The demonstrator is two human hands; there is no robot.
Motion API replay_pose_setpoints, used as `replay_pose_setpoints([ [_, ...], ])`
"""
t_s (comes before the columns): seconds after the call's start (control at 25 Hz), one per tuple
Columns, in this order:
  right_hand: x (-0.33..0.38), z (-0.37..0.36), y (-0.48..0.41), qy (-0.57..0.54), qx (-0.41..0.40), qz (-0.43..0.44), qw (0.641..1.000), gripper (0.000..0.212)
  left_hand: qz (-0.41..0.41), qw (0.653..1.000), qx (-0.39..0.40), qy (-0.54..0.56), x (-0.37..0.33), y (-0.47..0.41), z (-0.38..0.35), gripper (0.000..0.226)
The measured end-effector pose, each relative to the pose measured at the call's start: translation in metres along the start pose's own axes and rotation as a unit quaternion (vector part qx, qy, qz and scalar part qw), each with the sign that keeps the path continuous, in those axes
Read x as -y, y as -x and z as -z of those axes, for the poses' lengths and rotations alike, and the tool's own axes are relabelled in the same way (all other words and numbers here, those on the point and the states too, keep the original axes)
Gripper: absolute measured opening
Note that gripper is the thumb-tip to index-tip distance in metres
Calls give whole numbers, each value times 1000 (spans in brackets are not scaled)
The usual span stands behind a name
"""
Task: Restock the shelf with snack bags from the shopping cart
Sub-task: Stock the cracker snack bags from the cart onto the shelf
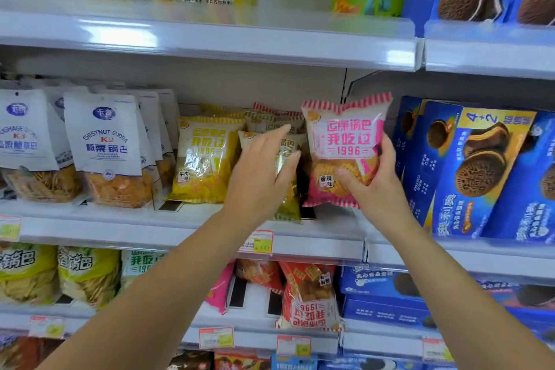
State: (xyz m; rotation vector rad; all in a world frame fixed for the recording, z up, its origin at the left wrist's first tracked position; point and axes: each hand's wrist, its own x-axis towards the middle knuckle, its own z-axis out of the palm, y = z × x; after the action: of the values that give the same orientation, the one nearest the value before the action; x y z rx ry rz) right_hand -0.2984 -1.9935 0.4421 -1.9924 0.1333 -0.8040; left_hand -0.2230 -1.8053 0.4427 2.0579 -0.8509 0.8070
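Standing at the far left of the middle shelf (120,231), white chestnut pouches (105,147) are facing outward in rows, their clear lower parts showing golden crisps. Just to their right a yellow snack bag (204,159) is standing upright at the shelf front, with more bags of the same kind sitting behind it. Next along, the left hand (264,171) is hovering in front of an olive-green snack bag (288,207) with its fingers stretched out and spread, holding nothing. Whether the fingertips are actually pressing that bag I cannot tell. A red-edged price tag (258,242) is hanging on the shelf rail just beside this hand's forearm. Below that tag, on the next shelf down, an orange snack bag (309,297) is lying with its print upside down. Right of the olive-green bag, the right hand (372,183) is gripping a pink snack bag (345,141) by its lower right part, thumb lying across the front and fingers wrapping round the right edge. The pink bag is being held upright at the right end of the snack row, its bottom seam sitting level with the shelf front, just beside the olive-green bag. Beyond it, past the shelf divider, blue cookie boxes (480,177) are leaning on the neighbouring shelf, near the pink bag but apart from it.
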Motion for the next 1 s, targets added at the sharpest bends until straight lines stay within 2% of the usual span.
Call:
replay_pose_setpoints([
  [0.04, -8, -1, -2, 8, 13, -13, 1000, 89, -40, 994, -1, -102, 14, 2, 0, 52],
  [0.12, -19, -6, -3, -24, 50, -71, 996, 85, -40, 973, 58, -219, 41, 9, -3, 59],
  [0.2, -23, -7, -5, -26, 71, -105, 992, 78, 7, 969, 113, -218, 54, 16, -9, 65],
  [0.36, -21, 5, -10, 29, 147, -157, 976, 66, 22, 976, 109, -186, 46, 18, -23, 67],
  [0.48, -23, 6, -8, 74, 150, -160, 973, 71, 24, 982, 102, -159, 43, 19, -25, 67],
  [0.52, -25, 4, -5, 94, 129, -145, 976, 74, 25, 984, 92, -148, 44, 20, -20, 64],
  [0.6, -28, -3, 4, 182, 26, -88, 979, 79, 38, 989, 36, -135, 57, 18, -4, 55],
  [0.68, -18, -15, 18, 267, -81, 36, 960, 69, 79, 984, -22, -157, 78, 13, 16, 54],
  [0.72, -8, -25, 24, 287, -92, 106, 948, 62, 115, 979, -18, -165, 88, 11, 25, 60],
  [0.76, 3, -37, 29, 298, -74, 155, 939, 56, 158, 973, 7, -165, 95, 9, 32, 69],
  [0.84, 19, -70, 32, 311, -14, 195, 930, 49, 228, 958, 68, -163, 103, 9, 36, 88],
  [1.0, 46, -129, 14, 382, 13, 199, 902, 53, 246, 953, 93, -151, 110, 10, 36, 102],
])
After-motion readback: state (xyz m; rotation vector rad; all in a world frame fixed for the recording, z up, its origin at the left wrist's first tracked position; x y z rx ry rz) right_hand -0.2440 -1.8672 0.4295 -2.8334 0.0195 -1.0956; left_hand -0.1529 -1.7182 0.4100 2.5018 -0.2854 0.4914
